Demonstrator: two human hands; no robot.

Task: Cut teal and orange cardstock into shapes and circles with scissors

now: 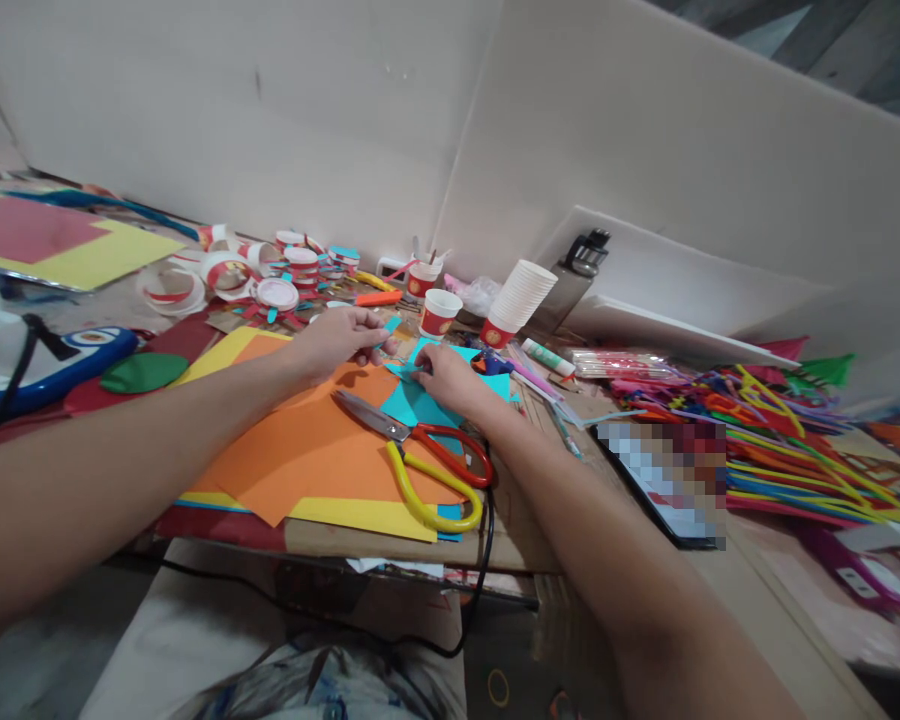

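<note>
My left hand [345,342] is closed in a pinch, a small strip of light-blue paper [392,325] sticking up from its fingertips. Just right of it, my right hand [446,378] has its fingers closed at a piece of blue paper [403,371], over a larger blue sheet [418,405]. Scissors [397,432] with one red and one yellow handle lie below my hands, across orange paper [292,460]. Yellow paper [371,518] shows under the orange. A white-and-red paper cup [440,313] stands upright just beyond my hands.
A tilted stack of paper cups [521,300] and a dark bottle [574,275] stand by the wall. Cut cup pieces [229,272] lie at back left. On the right are a glue stick [547,357], a phone-like device [656,480] and colourful pipe cleaners [787,450]. A black cable [484,545] hangs over the table edge.
</note>
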